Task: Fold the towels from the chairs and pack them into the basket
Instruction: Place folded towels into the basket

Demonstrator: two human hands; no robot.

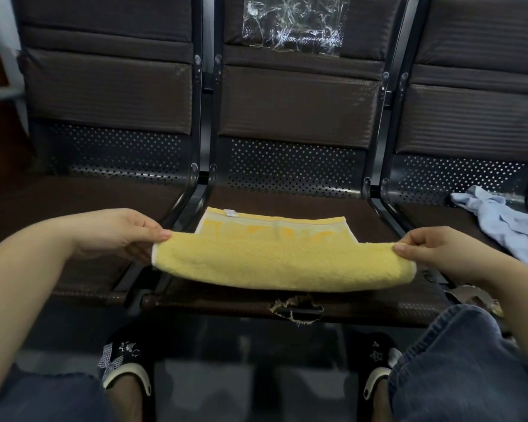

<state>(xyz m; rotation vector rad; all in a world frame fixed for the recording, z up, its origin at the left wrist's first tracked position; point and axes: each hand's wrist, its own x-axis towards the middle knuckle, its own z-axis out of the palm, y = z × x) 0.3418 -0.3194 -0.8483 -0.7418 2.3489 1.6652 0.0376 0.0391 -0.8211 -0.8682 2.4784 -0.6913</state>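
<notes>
A yellow towel (256,263) lies on the seat of the middle chair (287,303), its near half lifted and curling over the far half. My left hand (119,233) pinches the towel's near left corner. My right hand (439,248) pinches the near right corner. The far edge shows a pale band and a small white label. A light blue towel (500,220) lies crumpled on the seat of the right chair. No basket is in view.
Three dark brown padded chairs stand in a row with black metal frames between them. A clear plastic sheet (293,22) sticks to the middle backrest. The middle seat's front edge is torn (296,306). My knees and shoes are below.
</notes>
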